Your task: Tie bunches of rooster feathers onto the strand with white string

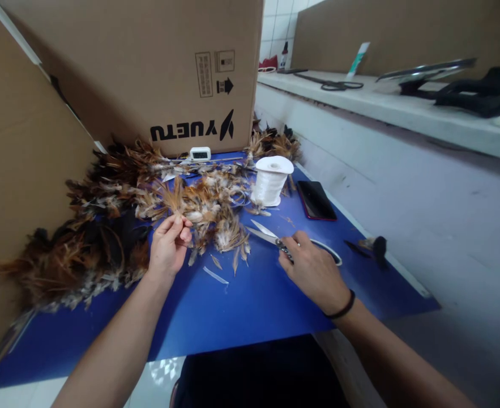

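Observation:
My left hand (171, 241) is closed in a pinch on a small bundle of orange-brown feathers (173, 195) that fans upward from the fingertips. Behind it lies a loose heap of brown and white feathers (207, 195). My right hand (313, 269) is closed around a pair of scissors (264, 235) low over the blue table, the blades a little apart and pointing left; the palm covers part of the handles. Between the hands, a short clear strip (216, 276) and a few single feathers (235, 260) lie on the tabletop.
A white spool of ribbon (270, 181) stands behind the scissors, with a dark phone (316, 200) to its right. Dark feather piles (105, 249) line the left side. A large cardboard box (148, 73) and a small digital display (200, 153) are at the back of the blue table (241, 317).

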A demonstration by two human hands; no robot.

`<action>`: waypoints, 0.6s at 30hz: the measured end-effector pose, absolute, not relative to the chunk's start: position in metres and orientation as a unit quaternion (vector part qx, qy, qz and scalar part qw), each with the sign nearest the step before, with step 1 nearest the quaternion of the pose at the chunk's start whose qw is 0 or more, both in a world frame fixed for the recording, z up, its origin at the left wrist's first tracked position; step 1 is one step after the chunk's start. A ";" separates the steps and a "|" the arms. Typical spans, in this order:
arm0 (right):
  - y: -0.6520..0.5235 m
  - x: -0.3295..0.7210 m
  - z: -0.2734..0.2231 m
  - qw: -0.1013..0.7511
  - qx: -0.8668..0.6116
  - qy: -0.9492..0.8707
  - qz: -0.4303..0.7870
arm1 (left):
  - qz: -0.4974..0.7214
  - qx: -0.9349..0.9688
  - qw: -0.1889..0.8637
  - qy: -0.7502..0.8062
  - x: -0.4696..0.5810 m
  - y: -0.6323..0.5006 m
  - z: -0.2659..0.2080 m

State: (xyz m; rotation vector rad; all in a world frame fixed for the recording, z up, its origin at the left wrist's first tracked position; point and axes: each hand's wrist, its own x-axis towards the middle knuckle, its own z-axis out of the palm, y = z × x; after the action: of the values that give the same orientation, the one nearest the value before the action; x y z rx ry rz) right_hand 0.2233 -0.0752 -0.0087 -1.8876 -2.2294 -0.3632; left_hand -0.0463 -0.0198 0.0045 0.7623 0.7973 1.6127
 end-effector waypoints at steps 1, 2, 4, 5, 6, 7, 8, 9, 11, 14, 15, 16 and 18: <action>-0.075 0.222 -0.010 0.104 -0.639 -0.752 -0.121 | 0.686 0.322 0.559 0.337 -0.047 -0.020 0.005; -0.074 0.222 -0.010 0.107 -0.641 -0.750 -0.120 | 0.688 0.322 0.558 0.335 -0.047 -0.020 0.005; -0.073 0.220 -0.008 0.100 -0.644 -0.749 -0.115 | 0.688 0.325 0.559 0.330 -0.047 -0.020 0.005; -0.071 0.220 -0.006 0.088 -0.644 -0.752 -0.112 | 0.688 0.327 0.559 0.328 -0.047 -0.020 0.004; -0.068 0.218 -0.002 0.072 -0.642 -0.755 -0.109 | 0.687 0.330 0.560 0.325 -0.046 -0.020 0.004; -0.065 0.217 0.003 0.053 -0.640 -0.759 -0.106 | 0.687 0.332 0.561 0.322 -0.046 -0.021 0.004; -0.060 0.214 0.009 0.036 -0.637 -0.763 -0.105 | 0.686 0.334 0.561 0.321 -0.046 -0.021 0.004; -0.053 0.211 0.014 0.023 -0.637 -0.763 -0.106 | 0.686 0.335 0.561 0.320 -0.045 -0.021 0.004; -0.034 0.203 0.024 0.021 -0.635 -0.765 -0.105 | 0.687 0.336 0.559 0.321 -0.045 -0.021 0.003; 0.003 0.187 0.030 0.042 -0.619 -0.781 -0.074 | 0.684 0.339 0.559 0.323 -0.045 -0.020 0.002; 0.016 0.182 0.029 0.049 -0.613 -0.787 -0.059 | 0.682 0.341 0.561 0.323 -0.046 -0.020 0.001; 0.028 0.177 0.026 0.049 -0.607 -0.792 -0.042 | 0.680 0.341 0.562 0.324 -0.046 -0.019 0.001; 0.048 0.169 0.019 0.048 -0.599 -0.799 -0.024 | 0.677 0.343 0.564 0.325 -0.046 -0.019 0.000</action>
State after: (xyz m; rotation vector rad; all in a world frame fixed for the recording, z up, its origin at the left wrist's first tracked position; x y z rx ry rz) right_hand 0.1686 0.0482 0.0192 -1.8274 -2.4357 -0.0742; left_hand -0.0457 -0.0191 -0.0001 0.8059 0.7636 1.5935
